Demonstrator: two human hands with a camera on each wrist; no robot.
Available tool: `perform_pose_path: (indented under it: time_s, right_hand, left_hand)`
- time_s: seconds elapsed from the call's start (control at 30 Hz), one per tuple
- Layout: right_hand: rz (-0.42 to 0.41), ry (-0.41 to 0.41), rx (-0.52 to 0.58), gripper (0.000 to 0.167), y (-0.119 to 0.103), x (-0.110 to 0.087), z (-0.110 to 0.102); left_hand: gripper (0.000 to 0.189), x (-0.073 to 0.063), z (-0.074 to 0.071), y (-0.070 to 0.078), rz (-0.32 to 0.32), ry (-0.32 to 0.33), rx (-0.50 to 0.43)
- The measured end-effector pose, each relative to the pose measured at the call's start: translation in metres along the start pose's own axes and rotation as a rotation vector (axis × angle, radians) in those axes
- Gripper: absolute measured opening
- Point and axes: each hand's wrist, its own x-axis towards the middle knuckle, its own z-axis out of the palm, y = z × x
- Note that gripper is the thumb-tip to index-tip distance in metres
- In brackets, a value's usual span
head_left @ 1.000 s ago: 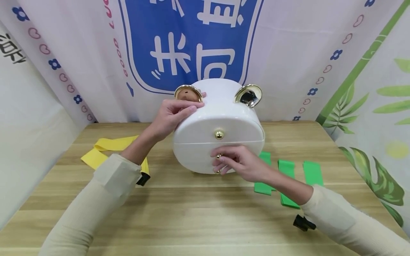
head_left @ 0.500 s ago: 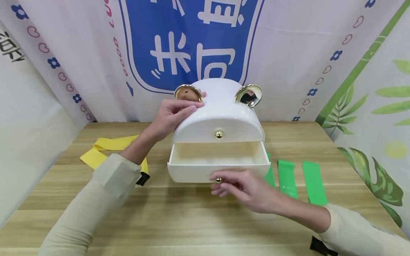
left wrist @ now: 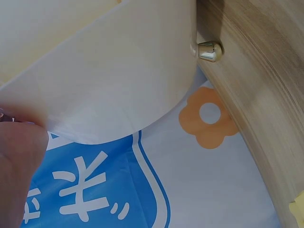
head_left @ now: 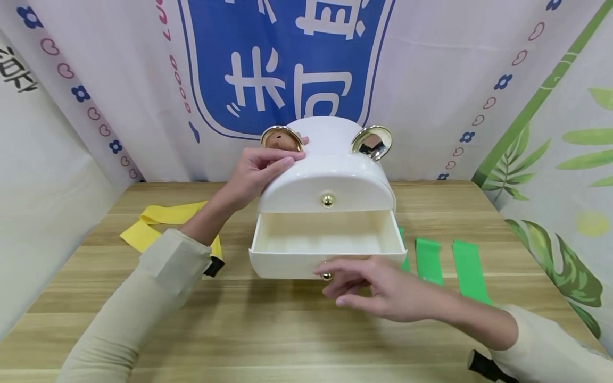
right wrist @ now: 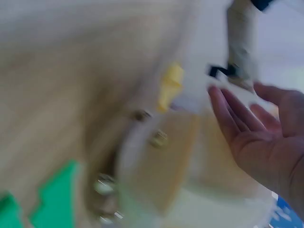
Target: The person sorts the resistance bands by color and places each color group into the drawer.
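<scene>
A white rounded box (head_left: 330, 159) stands on the table with two gold ears, the right one (head_left: 371, 142) uncovered. Its lower drawer (head_left: 282, 265) is pulled out and looks empty inside. The upper drawer, with a gold knob (head_left: 328, 200), is closed. My left hand (head_left: 254, 173) holds the box at its left ear (head_left: 280, 139), with a fingertip showing behind the ear. My right hand (head_left: 383, 292) is at the lower drawer's gold knob (head_left: 327, 276), its index finger over it and its thumb apart. In the blurred right wrist view the fingers (right wrist: 228, 111) are spread loosely.
A yellow strip (head_left: 167, 215) lies left of the box, partly under my left forearm. Several green strips (head_left: 469, 268) lie on the right. The wooden table (head_left: 268, 340) meets a printed curtain (head_left: 431, 80) behind the box.
The right hand pulled the lower drawer out toward me by its knob, then loosened its pinch, with the thumb coming off the knob. The left hand stayed on the box.
</scene>
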Motion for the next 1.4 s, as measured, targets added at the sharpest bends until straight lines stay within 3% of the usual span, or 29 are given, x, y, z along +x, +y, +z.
perform_pose_path:
  time_s: [0.13,0.27,0.37,0.53,0.63,0.77,0.97,1.2,1.4]
  right_hand:
    - [-0.062,-0.008,-0.009,0.034,-0.020,-0.007,-0.032]
    - [-0.162,0.099,-0.062,0.030,-0.034,-0.018,-0.065]
    - [-0.165,0.210,-0.146,0.029,-0.035,-0.029,-0.089]
    - [0.010,0.379,-0.242,0.029,-0.018,-0.048,-0.121]
    - [0.134,0.422,-0.238,0.025,0.003,-0.058,-0.134]
    - [0.263,0.414,-0.223,0.018,0.039,-0.067,-0.143]
    - [0.377,0.355,-0.219,0.017,0.091,-0.067,-0.139]
    - [0.381,0.258,-0.356,0.018,0.138,-0.056,-0.128]
    - [0.372,0.248,-0.390,0.017,0.157,-0.047,-0.121]
  left_hand:
    - [0.023,0.000,0.000,0.000,-0.007,0.003,0.002]
    - [0.023,0.000,0.001,0.001,-0.009,0.010,0.002]
    - [0.023,0.000,0.001,0.000,-0.004,0.010,0.005]
    - [0.023,0.000,0.000,0.000,-0.002,0.010,0.001]
    - [0.024,0.000,0.000,0.001,-0.007,0.010,0.001]
    - [0.024,0.000,0.000,0.001,-0.012,0.008,0.005]
    - [0.024,-0.001,0.000,0.000,-0.019,0.003,0.001]
    - [0.024,-0.001,-0.001,0.001,-0.019,0.006,0.006]
    - [0.024,-0.001,-0.001,0.000,-0.016,0.003,0.003]
